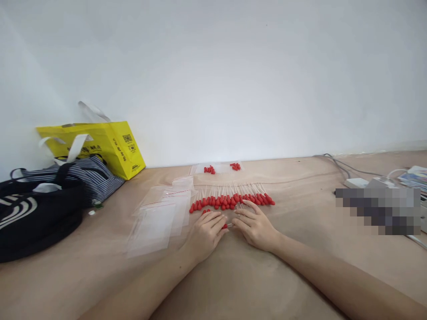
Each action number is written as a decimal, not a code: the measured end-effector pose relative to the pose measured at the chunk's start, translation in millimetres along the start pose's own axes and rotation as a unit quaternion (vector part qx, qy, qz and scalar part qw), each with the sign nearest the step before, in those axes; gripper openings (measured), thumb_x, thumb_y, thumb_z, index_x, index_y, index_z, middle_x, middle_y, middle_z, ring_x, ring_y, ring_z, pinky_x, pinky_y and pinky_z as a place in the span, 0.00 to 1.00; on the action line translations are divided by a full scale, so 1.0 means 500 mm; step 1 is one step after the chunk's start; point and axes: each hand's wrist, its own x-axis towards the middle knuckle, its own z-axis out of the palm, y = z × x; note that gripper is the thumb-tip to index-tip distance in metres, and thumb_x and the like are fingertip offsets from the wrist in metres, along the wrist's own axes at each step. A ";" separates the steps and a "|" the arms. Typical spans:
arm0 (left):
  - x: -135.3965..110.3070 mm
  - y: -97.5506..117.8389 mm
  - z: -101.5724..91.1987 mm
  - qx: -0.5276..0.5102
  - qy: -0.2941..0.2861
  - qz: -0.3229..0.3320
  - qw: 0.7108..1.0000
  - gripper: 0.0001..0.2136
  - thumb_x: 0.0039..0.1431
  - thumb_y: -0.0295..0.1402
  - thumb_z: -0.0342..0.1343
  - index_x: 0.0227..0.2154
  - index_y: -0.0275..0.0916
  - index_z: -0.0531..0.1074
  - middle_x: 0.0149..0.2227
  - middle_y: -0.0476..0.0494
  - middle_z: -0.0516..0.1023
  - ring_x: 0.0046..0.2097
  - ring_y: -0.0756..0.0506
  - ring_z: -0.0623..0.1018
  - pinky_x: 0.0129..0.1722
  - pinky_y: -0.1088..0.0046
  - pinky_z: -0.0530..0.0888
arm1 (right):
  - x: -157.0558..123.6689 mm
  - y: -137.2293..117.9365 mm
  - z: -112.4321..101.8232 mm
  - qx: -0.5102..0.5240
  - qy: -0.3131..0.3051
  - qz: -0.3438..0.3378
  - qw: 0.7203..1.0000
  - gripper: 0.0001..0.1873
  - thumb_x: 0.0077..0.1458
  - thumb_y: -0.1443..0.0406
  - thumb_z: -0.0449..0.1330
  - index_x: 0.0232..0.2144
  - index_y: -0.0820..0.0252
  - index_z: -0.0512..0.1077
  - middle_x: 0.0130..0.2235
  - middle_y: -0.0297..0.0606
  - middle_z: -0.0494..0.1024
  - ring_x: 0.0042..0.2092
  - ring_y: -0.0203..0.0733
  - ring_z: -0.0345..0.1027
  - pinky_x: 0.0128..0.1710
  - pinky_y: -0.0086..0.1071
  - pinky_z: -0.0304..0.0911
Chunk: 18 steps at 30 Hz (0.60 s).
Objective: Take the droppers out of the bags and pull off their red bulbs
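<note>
Near the middle of the table, my left hand [209, 231] is closed with its fingertips around the red bulb [224, 226] of a dropper. The dropper's clear tube [230, 225] points right, to the fingertips of my right hand [256, 227], which pinch its end. Further clear tubes [239, 206] show by my right fingers. Just beyond both hands lies a long row of droppers [230, 201], red bulbs toward me and clear tubes away. A couple of loose red bulbs [206, 211] show above my left hand, partly hidden by it.
Clear zip bags [156, 226] lie overlapping at left. Two small groups of red-bulbed droppers [209, 170] lie near the wall. A yellow bag [116, 151], a striped bag [100, 182] and a black bag [40, 222] stand far left. Cables [340, 164] and a power strip [356, 182] are at right.
</note>
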 end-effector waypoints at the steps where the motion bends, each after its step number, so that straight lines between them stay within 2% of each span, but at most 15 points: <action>1: -0.001 0.000 0.001 -0.014 -0.007 0.002 1.000 0.12 0.58 0.33 0.45 0.41 0.38 0.69 0.39 0.41 0.75 0.44 0.44 0.73 0.43 0.62 0.71 | -0.001 -0.002 -0.003 0.002 -0.001 0.003 1.000 0.13 0.55 0.72 0.45 0.31 0.59 0.69 0.33 0.38 0.76 0.43 0.38 0.65 0.54 0.46 0.48; 9: -0.023 0.029 -0.016 -0.129 -0.097 -0.015 0.987 0.13 0.58 0.31 0.46 0.44 0.36 0.68 0.44 0.41 0.73 0.48 0.46 0.70 0.47 0.68 0.70 | -0.027 -0.043 -0.036 0.087 -0.028 0.038 0.995 0.10 0.56 0.70 0.46 0.32 0.59 0.68 0.32 0.36 0.76 0.45 0.38 0.65 0.54 0.44 0.50; 18: -0.034 0.031 -0.021 -0.151 -0.113 -0.012 0.982 0.12 0.58 0.30 0.45 0.41 0.37 0.70 0.44 0.40 0.74 0.49 0.46 0.70 0.49 0.68 0.68 | -0.033 -0.050 -0.045 0.133 -0.036 0.024 0.990 0.14 0.55 0.74 0.43 0.30 0.62 0.67 0.32 0.39 0.76 0.48 0.38 0.64 0.54 0.43 0.52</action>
